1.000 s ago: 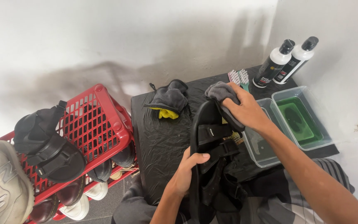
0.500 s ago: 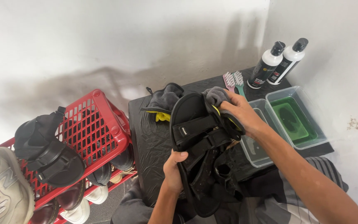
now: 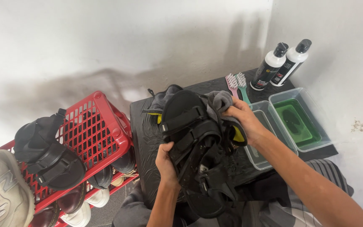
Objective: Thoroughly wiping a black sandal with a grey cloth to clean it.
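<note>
A black strapped sandal (image 3: 192,138) with a yellow inner edge is held up over a black table (image 3: 145,134). My left hand (image 3: 167,162) grips the sandal's left side near the lower straps. My right hand (image 3: 242,120) presses a grey cloth (image 3: 220,101) against the sandal's upper right edge. A second dark cloth with a yellow item (image 3: 159,105) lies behind the sandal on the table.
A red plastic basket (image 3: 97,130) at the left carries a black sandal (image 3: 47,153) on its rim and several shoes inside. Two clear tubs (image 3: 293,122), one with green liquid, sit at the right. Two brushes (image 3: 237,84) and two white bottles (image 3: 282,63) stand near the wall.
The sandal has been lifted and turned so its straps face me. My right hand with the cloth has shifted along its upper edge; my left hand has moved to its left side.
</note>
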